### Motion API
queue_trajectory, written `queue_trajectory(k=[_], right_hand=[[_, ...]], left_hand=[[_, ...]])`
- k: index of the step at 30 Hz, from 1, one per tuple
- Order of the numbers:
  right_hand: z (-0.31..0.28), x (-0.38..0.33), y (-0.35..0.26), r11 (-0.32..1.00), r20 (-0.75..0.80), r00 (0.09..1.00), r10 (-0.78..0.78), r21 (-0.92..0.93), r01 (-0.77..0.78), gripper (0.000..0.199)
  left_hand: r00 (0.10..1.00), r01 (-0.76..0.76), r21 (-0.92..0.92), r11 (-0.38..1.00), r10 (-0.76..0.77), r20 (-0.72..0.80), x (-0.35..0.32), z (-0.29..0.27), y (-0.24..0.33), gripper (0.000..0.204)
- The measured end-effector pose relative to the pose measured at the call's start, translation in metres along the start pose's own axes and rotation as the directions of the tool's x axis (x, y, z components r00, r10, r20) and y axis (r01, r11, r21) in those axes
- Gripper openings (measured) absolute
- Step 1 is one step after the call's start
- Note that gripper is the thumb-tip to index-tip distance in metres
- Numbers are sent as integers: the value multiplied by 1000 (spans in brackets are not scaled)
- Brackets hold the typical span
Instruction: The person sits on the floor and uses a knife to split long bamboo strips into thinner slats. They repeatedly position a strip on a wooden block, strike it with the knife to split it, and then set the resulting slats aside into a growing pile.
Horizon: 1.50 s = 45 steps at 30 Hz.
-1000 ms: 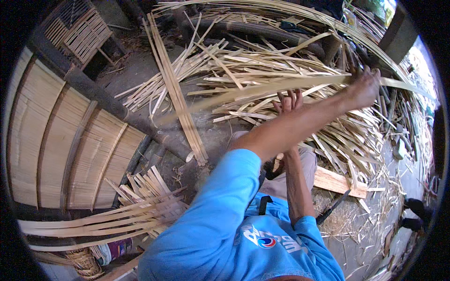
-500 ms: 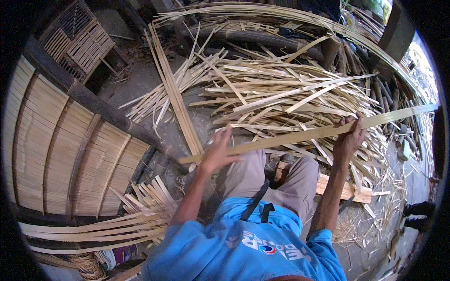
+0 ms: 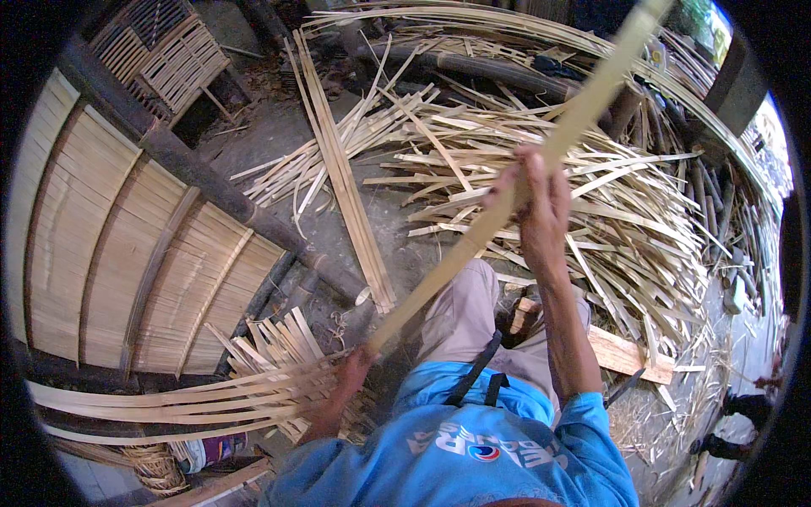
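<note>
A: Since half a second ago the bamboo strip [image 3: 507, 201] has swung from lying nearly level across the chest to a steep diagonal. Low end down by the left knee, top end running out past the upper edge.

B: Hands?

A: Right hand [image 3: 534, 199] raised, fingers wrapped round the strip about midway up. Left hand [image 3: 353, 365] dropped low, closed on the bottom end, just beside a fan of long strips [image 3: 186, 401] spreading to the left.

B: Under it?

A: Grey trousers, knees bent; blue shirt at the bottom edge. A wooden block [image 3: 621, 351] lies by the right knee, a dark blade-like tool [image 3: 623, 389] near it, too small to tell more.

B: Further out?

A: Big loose pile of split bamboo [image 3: 608, 211] ahead and right, a straight bundle of slats [image 3: 342, 177] lying apart on the dirt. Left: a woven bamboo panel [image 3: 127, 253] with a dark pole [image 3: 228, 198] across its edge. Small lattice crate [image 3: 173, 51] top left. Coiled basket [image 3: 156, 466] bottom left.
</note>
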State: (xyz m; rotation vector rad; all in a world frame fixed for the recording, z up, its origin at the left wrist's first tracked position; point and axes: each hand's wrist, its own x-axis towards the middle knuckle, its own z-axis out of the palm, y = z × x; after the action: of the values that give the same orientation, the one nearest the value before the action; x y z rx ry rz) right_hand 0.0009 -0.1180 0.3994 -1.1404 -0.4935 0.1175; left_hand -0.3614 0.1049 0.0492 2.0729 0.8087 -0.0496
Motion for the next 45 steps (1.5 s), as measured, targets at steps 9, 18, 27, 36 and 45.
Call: queue_trajectory(k=[9,18,27,36,45], right_hand=[[38,28,54,910,292,956,8,-399,114,72],[-86,-88,119,833,95,897,431,-424,-355,39],[-178,-191,102,702,-284,803,525,-389,-596,37],[-224,-256,119,659,-385,746,543,-355,-663,40],[-201,-246,127,625,-362,736,572,-389,-677,39]], left_hand=[[957,165,-376,912,-240,-162,25,34,108,38],[708,-249,-161,955,66,-704,261,-77,175,51],[942,27,-827,562,-291,-167,364,-74,119,45],[921,218,-831,512,-390,2,368,-43,78,44],[612,161,-213,964,-267,-744,342,-27,76,58]])
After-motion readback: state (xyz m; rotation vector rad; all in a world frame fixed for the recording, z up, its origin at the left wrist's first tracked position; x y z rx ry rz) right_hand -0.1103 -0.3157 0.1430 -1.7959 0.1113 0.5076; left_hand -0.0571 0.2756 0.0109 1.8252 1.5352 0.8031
